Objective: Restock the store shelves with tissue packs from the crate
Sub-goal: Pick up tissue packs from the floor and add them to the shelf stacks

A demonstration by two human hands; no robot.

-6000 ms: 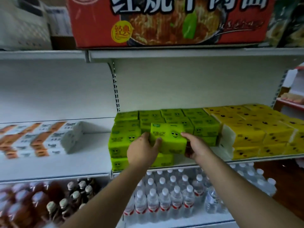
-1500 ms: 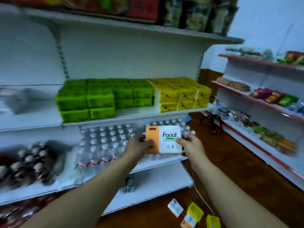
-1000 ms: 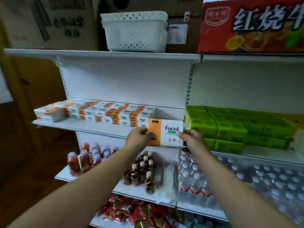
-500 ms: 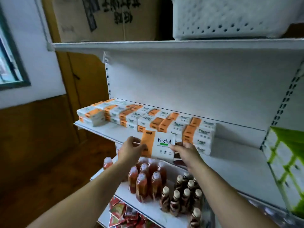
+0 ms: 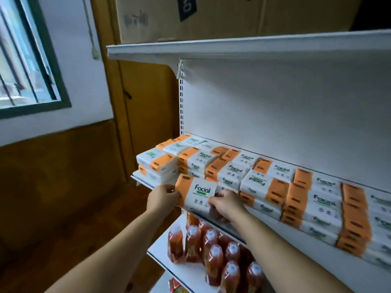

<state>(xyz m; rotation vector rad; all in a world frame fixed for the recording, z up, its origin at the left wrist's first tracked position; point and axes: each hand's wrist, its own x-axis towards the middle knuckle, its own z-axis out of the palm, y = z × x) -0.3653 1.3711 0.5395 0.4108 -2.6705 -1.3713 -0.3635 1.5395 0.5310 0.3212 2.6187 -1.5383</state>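
2 forearms bare along whole visible length: left forearm (image 5: 118, 246), right forearm (image 5: 285, 250). Hands bare: left hand (image 5: 163, 196), right hand (image 5: 226, 203).

**Held pack** (image 5: 197, 192): its lower right corner lies under the right hand (image 5: 225, 203) and its left end under the left hand (image 5: 161, 196). The print below "Facial" is too small to read. Whether it touches the shelf (image 5: 137, 179) behind the grip cannot be told.

**Right of the grip:** the stacked packs (image 5: 325, 199) blur and run off the frame edge.

**Below the grip:** the nearest bottles (image 5: 231, 275) are cut by the bottom edge.

**Above the grip:** the cardboard box (image 5: 211, 17) is cut off, its lettering unreadable.
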